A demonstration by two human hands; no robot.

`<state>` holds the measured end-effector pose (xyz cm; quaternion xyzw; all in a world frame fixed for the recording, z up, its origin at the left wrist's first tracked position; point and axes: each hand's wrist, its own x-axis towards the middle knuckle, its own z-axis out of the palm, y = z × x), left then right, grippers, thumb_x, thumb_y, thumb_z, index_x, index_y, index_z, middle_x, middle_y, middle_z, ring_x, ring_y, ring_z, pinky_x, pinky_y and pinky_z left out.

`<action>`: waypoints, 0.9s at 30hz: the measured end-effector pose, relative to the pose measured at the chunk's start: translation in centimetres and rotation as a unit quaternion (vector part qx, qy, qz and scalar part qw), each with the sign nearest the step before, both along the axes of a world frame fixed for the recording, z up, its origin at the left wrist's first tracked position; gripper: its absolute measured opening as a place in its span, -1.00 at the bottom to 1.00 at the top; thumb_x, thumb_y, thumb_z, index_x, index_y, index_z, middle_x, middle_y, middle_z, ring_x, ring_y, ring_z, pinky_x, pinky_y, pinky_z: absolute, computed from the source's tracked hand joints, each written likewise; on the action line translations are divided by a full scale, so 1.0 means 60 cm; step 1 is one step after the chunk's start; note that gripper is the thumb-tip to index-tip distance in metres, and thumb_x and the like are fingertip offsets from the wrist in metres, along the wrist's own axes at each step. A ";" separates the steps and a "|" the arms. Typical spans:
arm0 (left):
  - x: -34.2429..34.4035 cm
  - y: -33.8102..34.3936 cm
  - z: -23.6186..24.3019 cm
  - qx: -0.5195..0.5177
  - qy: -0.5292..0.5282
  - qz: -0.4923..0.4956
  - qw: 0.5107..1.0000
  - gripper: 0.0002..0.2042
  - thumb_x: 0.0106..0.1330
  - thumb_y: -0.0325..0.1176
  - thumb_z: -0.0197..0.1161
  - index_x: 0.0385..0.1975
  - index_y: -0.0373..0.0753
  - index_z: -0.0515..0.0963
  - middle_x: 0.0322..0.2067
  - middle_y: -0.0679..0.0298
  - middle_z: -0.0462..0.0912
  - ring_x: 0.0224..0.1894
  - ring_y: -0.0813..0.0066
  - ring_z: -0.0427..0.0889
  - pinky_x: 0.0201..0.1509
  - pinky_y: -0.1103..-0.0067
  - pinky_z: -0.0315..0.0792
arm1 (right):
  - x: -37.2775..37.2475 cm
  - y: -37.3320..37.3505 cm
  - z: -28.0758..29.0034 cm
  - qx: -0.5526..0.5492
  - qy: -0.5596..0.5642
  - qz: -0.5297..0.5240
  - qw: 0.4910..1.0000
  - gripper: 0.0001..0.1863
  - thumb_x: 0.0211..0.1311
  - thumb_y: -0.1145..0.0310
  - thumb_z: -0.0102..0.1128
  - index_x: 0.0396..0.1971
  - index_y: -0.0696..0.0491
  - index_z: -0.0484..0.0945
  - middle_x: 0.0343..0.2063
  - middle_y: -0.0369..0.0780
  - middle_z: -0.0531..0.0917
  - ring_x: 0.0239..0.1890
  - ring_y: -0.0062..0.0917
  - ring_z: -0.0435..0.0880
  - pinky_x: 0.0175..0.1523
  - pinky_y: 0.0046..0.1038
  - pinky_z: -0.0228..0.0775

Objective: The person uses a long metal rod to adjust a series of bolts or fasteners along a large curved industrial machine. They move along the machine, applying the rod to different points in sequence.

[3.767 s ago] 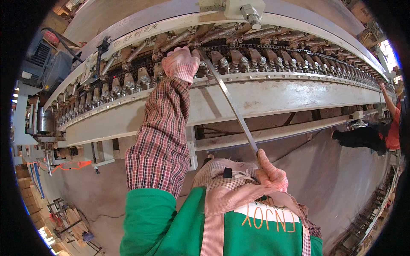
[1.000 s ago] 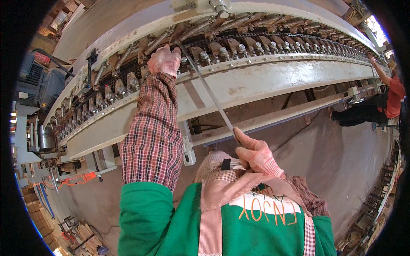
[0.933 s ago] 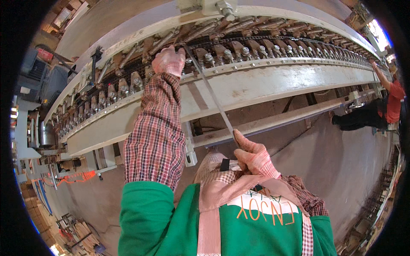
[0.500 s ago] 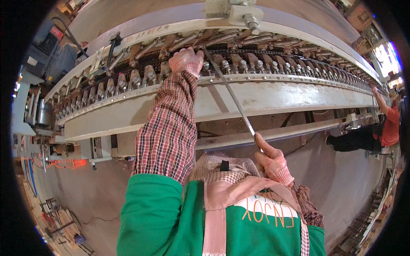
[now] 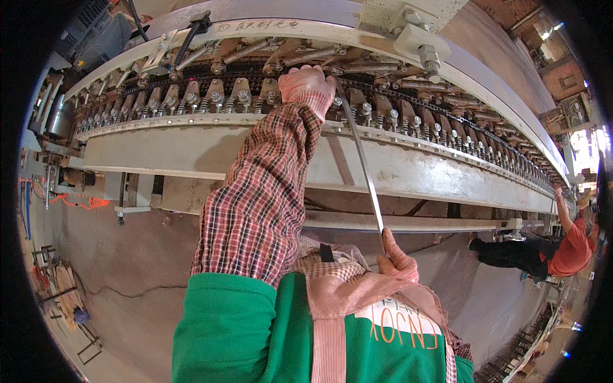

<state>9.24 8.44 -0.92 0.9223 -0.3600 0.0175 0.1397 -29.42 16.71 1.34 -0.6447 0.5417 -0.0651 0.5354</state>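
My left hand (image 5: pixel 308 89), in a pale glove with pinkish stains, reaches into the long machine's row of spring-loaded parts. Its fingers are curled; what they hold is hidden. Close beside its thumb is the upper end of a long, thin metal strip (image 5: pixel 364 163), which slants down across the machine's pale front beam (image 5: pixel 255 153). My right hand (image 5: pixel 399 262), gloved too, is closed around the strip's lower end in front of my apron, index finger stretched along it. Springs and bolts (image 5: pixel 242 97) line the machine near my left hand, with a dark chain behind them.
Overhead, a bracket with a large bolt (image 5: pixel 429 57) juts from the upper rail. A lower rail (image 5: pixel 408 222) runs below the beam. At the far right a person in a red shirt (image 5: pixel 571 249) reaches toward the machine. Wooden pieces (image 5: pixel 66 284) lie on the floor at left.
The view has shifted, so the machine appears lower and turned. My left hand stays among the machine parts by the strip's end. My right hand keeps its hold, now closer to the apron.
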 end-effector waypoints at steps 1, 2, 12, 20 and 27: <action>-0.001 0.000 0.003 0.006 0.003 -0.003 1.000 -0.53 0.36 0.11 0.09 -0.11 -0.19 0.67 -0.14 0.10 0.73 -0.05 0.10 0.70 0.01 0.17 0.56 | 0.011 -0.001 0.003 0.014 0.017 -0.005 1.000 -0.41 0.30 0.54 0.14 0.34 -0.15 0.50 -0.41 -0.51 0.52 -0.44 -0.83 0.35 -0.31 -0.67 0.28; 0.002 0.002 0.004 0.010 0.006 -0.014 1.000 -0.53 0.37 0.09 0.08 -0.11 -0.20 0.67 -0.16 0.09 0.73 -0.07 0.07 0.70 -0.01 0.18 0.57 | 0.025 -0.003 0.008 0.028 0.035 -0.010 0.999 -0.41 0.31 0.55 0.14 0.34 -0.15 0.49 -0.37 -0.50 0.52 -0.41 -0.82 0.36 -0.29 -0.67 0.28; 0.006 -0.002 0.007 0.014 -0.004 0.001 1.000 -0.57 0.36 0.07 0.11 -0.08 -0.14 0.68 -0.14 0.15 0.73 -0.06 0.11 0.71 -0.04 0.20 0.58 | 0.022 -0.018 0.061 0.113 -0.053 -0.048 0.991 -0.39 0.32 0.54 0.16 0.37 -0.17 0.46 -0.53 -0.56 0.43 -0.57 -0.85 0.20 -0.44 -0.66 0.12; -0.003 0.001 -0.018 0.005 -0.070 0.005 0.997 -0.61 0.36 0.01 0.17 -0.13 -0.19 0.67 -0.17 0.18 0.71 -0.08 0.15 0.68 -0.03 0.20 0.58 | 0.014 -0.069 0.076 0.200 -0.049 0.018 0.978 -0.39 0.37 0.55 0.14 0.42 -0.06 0.38 -0.23 -0.49 0.60 -0.49 -0.85 0.33 -0.41 -0.69 0.25; -0.002 -0.006 0.010 0.037 0.011 -0.009 0.999 -0.52 0.41 0.10 0.03 -0.07 -0.20 0.65 -0.04 0.12 0.69 0.02 0.10 0.65 0.09 0.18 0.54 | 0.003 -0.022 0.032 0.304 -0.192 -0.069 0.930 -0.34 0.36 0.51 0.16 0.46 -0.08 0.30 -0.43 -0.52 0.51 -0.51 -0.82 0.31 -0.40 -0.67 0.21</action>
